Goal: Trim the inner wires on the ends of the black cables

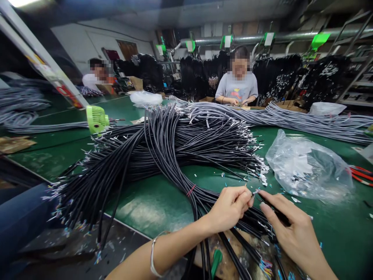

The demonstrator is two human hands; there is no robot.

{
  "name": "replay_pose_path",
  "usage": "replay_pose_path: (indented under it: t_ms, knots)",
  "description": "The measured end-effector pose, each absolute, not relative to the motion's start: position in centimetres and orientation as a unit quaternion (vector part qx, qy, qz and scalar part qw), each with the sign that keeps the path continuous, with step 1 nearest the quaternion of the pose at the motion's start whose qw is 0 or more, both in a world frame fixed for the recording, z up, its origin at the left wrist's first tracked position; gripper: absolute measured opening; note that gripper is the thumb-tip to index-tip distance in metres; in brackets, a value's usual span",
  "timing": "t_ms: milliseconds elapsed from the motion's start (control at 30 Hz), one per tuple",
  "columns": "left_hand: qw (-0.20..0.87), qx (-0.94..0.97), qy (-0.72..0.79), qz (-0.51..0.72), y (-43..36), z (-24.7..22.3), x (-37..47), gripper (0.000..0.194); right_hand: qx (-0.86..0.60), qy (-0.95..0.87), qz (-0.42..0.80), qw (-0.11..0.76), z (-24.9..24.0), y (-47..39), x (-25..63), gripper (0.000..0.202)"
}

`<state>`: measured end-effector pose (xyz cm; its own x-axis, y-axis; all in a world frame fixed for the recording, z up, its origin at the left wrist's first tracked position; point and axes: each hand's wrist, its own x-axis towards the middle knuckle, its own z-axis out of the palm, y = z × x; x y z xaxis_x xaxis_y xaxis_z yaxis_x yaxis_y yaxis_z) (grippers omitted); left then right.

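Note:
My left hand (231, 206) is closed in a pinch on the end of a black cable, whose stripped tip (255, 191) pokes out past the fingers. My right hand (297, 225) is wrapped round a dark hand tool (278, 213), its kind mostly hidden by the palm. Thumb and forefinger of that hand lie close to the stripped tip. Beneath both hands runs a bundle of black cables (171, 167), bound with a red tie (190, 190). Coloured wire ends (265, 267) show at the near table edge.
A large pile of black cables (204, 146) covers the green table (142, 214). To the right lie a clear plastic bag (309, 167) of scraps and red-handled pliers (363, 175). Grey cables (314, 120) stretch behind. A green fan (97, 118) stands left. A co-worker (236, 87) sits opposite.

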<state>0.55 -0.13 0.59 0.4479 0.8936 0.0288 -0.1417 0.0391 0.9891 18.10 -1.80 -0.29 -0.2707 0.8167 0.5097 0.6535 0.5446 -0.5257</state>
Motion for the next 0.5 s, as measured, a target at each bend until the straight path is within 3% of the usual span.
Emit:
replay_pose_path:
  t_ms: [500]
  knots:
    - [0.558, 0.613, 0.382, 0.409, -0.56, 0.28, 0.71, 0.037, -0.455, -0.788, 0.113, 0.4, -0.57, -1.77, 18.3, 0.025]
